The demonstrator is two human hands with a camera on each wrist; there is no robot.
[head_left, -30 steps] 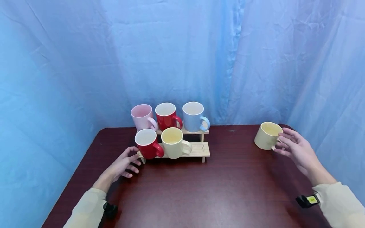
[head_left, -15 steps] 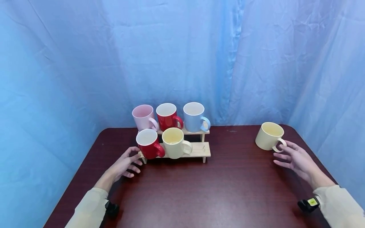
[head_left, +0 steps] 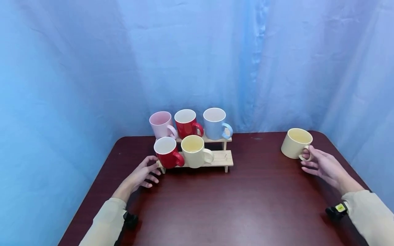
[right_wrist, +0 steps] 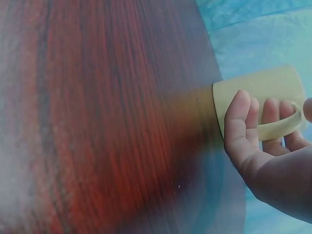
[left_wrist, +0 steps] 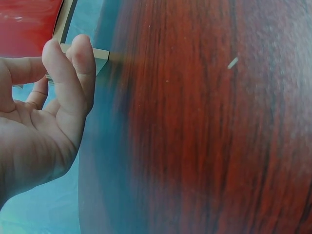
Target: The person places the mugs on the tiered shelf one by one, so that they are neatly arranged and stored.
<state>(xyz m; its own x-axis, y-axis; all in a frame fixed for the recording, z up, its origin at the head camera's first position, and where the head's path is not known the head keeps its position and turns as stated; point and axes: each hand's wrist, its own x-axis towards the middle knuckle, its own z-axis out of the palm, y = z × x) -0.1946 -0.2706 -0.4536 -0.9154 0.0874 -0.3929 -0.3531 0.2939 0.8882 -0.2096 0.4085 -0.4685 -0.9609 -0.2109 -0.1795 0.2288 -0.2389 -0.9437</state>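
Note:
My right hand [head_left: 327,169] grips the handle of a pale yellow mug [head_left: 292,147] at the table's far right. In the right wrist view, fingers show through the loop of this mug [right_wrist: 263,87], which stands upright. My left hand [head_left: 141,176] rests at the left end of a two-tier wooden rack [head_left: 220,158], fingers loosely bent, tips right at its edge. The rack's lower tier bears a red mug [head_left: 167,159] and another yellow mug [head_left: 192,155]. On the upper tier stand a pink mug [head_left: 160,128], a second red mug [head_left: 184,128] and a light blue mug [head_left: 213,126].
The dark red-brown table [head_left: 234,201] spreads between the two arms. Blue curtain cloth [head_left: 197,61] hangs behind and along both sides. To the right of the lower tier's yellow mug, a bare stretch of board shows a small peg [head_left: 226,156].
My right hand has come down from the yellow mug's upper side to its handle, and the fingers have closed round it. The left hand keeps its place at the rack as the head view shifts slightly.

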